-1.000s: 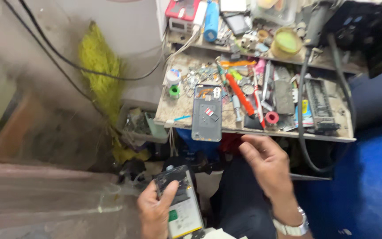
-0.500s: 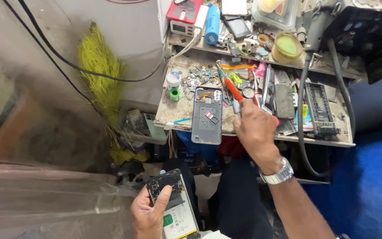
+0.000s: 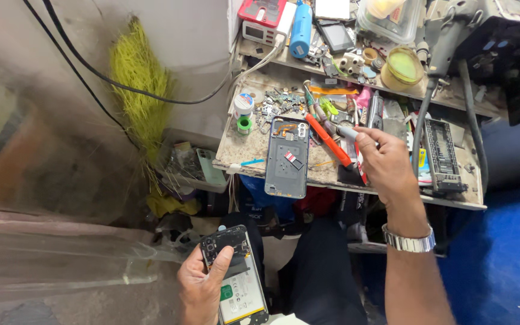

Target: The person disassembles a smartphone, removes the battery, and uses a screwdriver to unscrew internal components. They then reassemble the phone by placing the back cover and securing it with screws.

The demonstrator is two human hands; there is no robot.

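While we look down from head height, our left hand (image 3: 203, 287) grips an opened phone (image 3: 236, 277) low over our lap, thumb laid across its upper part, its exposed insides and pale battery facing up. Our right hand (image 3: 386, 165), with a metal watch (image 3: 409, 242) on the wrist, reaches over the front edge of a cluttered workbench (image 3: 242, 150), and its fingers are pinched around the handle of a slim grey tool (image 3: 345, 131). Just left of that hand lies an orange-handled tool (image 3: 327, 139), and beyond it a detached blue-grey phone back cover (image 3: 287, 157) rests flat at the bench's front edge, inner side up. Small loose parts scatter behind the cover. A yellow broom (image 3: 139, 96) leans against the wall beyond the bench's left edge.
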